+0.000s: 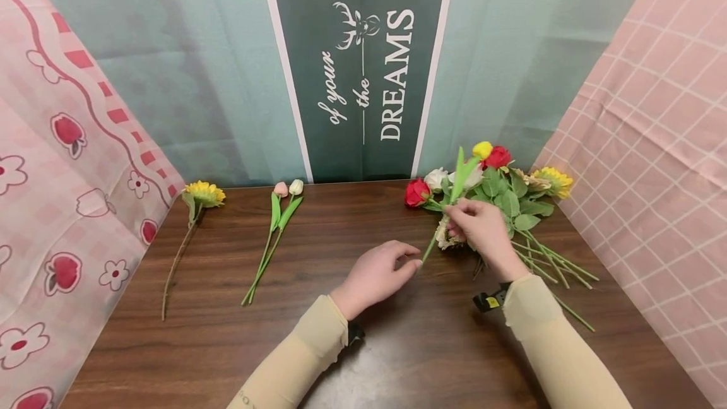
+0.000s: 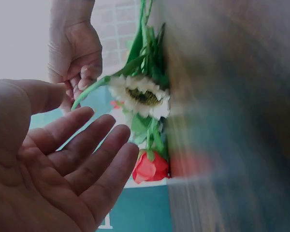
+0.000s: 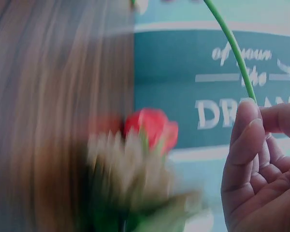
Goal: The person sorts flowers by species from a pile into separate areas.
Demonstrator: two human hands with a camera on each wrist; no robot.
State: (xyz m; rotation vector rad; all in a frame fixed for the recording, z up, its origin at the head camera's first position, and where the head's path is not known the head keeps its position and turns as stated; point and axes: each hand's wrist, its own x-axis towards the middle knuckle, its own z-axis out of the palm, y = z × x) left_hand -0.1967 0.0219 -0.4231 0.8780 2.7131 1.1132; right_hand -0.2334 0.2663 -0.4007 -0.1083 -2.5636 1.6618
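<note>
My right hand (image 1: 456,218) pinches the green stem of a yellow tulip (image 1: 483,149), lifting it at a slant off a pile of artificial flowers (image 1: 511,201) at the table's right back. The right wrist view shows the fingertips (image 3: 249,121) closed on that stem (image 3: 232,48). My left hand (image 1: 392,268) lies open beside the stem's lower end, fingers stretched towards it; whether they touch it I cannot tell. In the left wrist view the left hand's palm (image 2: 63,164) is open and holds nothing. A red rose (image 1: 417,192) lies at the pile's left edge.
On the dark wooden table (image 1: 227,346), a single sunflower (image 1: 204,193) lies at the far left and a pink and a white tulip (image 1: 288,189) lie together left of centre. Patterned cloth walls stand on the left, back and right.
</note>
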